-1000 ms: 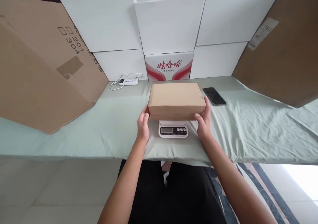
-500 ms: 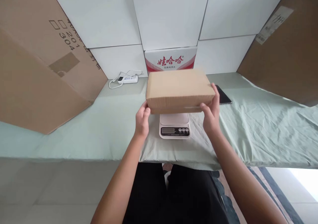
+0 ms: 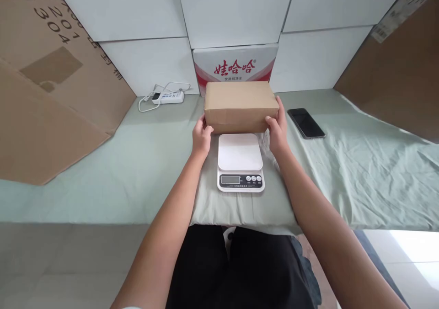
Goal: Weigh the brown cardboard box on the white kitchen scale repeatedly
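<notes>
Plain tan closed cardboard box (image 3: 240, 105); white flat kitchen scale (image 3: 240, 162) with black display strip; pale green wrinkled cloth (image 3: 137, 162); glossy black phone (image 3: 306, 123), right of centre.

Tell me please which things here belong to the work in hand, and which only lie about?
In use:
- brown cardboard box, gripped at both ends by the left hand and right hand
- white kitchen scale, just in front of the box

Lying about:
- black phone
- white power strip
- red-and-white carton
</notes>
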The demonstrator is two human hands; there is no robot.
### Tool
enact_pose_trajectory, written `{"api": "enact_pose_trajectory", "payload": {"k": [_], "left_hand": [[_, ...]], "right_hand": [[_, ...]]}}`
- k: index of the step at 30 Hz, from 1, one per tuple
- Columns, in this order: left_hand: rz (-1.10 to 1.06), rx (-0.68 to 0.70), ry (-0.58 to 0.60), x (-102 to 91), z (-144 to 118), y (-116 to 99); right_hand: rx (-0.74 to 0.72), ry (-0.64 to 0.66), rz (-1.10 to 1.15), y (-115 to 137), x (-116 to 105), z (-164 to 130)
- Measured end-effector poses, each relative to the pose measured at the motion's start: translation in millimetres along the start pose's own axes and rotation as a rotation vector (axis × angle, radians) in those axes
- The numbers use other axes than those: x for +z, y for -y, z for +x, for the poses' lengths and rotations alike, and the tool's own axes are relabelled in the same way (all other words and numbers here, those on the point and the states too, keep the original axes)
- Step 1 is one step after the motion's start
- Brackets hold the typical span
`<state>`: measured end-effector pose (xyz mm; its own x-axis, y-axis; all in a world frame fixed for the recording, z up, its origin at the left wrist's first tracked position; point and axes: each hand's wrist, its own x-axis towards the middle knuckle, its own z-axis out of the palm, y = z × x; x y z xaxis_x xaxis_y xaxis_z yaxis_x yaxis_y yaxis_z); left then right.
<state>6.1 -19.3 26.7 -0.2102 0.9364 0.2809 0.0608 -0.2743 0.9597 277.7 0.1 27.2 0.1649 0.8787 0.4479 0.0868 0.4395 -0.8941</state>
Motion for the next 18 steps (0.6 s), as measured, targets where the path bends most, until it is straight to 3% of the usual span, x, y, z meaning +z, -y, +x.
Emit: {"api": "enact_pose_trajectory", "payload": {"k": [9,18], "left_hand": [[-0.062,-0.081,0.045,5.3,12.1,14.9],[-0.017,-0.113,0.086,3.8,9.1,11.2]], "right_hand": [[-0.014,0.046,0.032,-26.1,-7.7,16.9],[-0.014,0.049,0.02,-36.7,-13.6,21.7]]}}
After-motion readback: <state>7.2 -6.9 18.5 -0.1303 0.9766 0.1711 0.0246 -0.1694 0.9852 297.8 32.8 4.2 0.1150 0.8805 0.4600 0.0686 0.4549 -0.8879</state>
